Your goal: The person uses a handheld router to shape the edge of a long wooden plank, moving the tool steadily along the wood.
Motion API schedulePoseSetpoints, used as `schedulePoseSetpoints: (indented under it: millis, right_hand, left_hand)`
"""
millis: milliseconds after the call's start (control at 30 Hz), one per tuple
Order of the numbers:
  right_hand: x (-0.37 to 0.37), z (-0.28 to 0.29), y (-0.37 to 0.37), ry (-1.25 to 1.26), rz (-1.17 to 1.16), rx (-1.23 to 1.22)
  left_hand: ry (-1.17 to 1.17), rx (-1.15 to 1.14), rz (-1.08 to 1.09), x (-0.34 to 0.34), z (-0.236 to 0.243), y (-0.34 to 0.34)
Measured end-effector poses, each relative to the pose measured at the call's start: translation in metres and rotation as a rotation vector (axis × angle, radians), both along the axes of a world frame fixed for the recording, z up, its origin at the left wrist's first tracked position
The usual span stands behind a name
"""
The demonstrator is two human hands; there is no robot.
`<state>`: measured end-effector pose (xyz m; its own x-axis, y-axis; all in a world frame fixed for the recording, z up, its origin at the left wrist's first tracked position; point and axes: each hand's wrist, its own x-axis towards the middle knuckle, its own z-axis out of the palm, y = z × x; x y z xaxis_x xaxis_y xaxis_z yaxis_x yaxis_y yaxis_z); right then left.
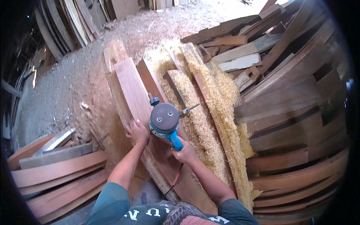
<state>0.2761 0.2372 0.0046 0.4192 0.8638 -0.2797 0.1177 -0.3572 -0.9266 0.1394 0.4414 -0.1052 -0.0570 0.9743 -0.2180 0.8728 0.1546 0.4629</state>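
A blue power tool with a round dark top, which looks like a router (pixel 164 119), stands on a long reddish plank (pixel 132 82). My right hand (pixel 183 150) is closed around its blue handle. A black knob sticks out at its far left, and a thin metal guide rod (pixel 190 109) reaches out to its right. My left hand (pixel 138 132) rests on the plank's left edge beside the tool, fingers stretched and apart. From below the handle a cord (pixel 175 177) with a red stretch runs toward me over the wood. The tool's underside is hidden.
Pale shavings (pixel 215 97) lie heaped over more boards to the right. Stacked planks (pixel 281 101) fill the right side, with offcuts (pixel 240 56) behind. Another plank pile (pixel 60 170) sits at the near left. Tall boards (pixel 77 22) lean at the far left, beyond the dirt floor.
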Motion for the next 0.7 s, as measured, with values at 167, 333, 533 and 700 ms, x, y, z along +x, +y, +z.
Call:
schedulePoseSetpoints:
  millis: [167, 333, 533, 700]
  right_hand:
    - [0.004, -0.018, 0.101, 0.006, 0.013, 0.126]
    - [0.063, -0.080, 0.222, -0.164, -0.125, 0.302]
    - [0.026, -0.044, 0.227, -0.011, -0.002, 0.171]
    - [0.010, -0.051, 0.085, -0.160, -0.039, 0.186]
  left_hand:
    - [-0.032, -0.050, -0.034, -0.021, 0.005, 0.010]
    - [-0.116, 0.011, -0.052, 0.020, 0.006, -0.015]
    - [-0.094, 0.086, 0.009, -0.013, 0.003, -0.003]
    - [-0.044, -0.027, -0.071, -0.007, 0.016, -0.009]
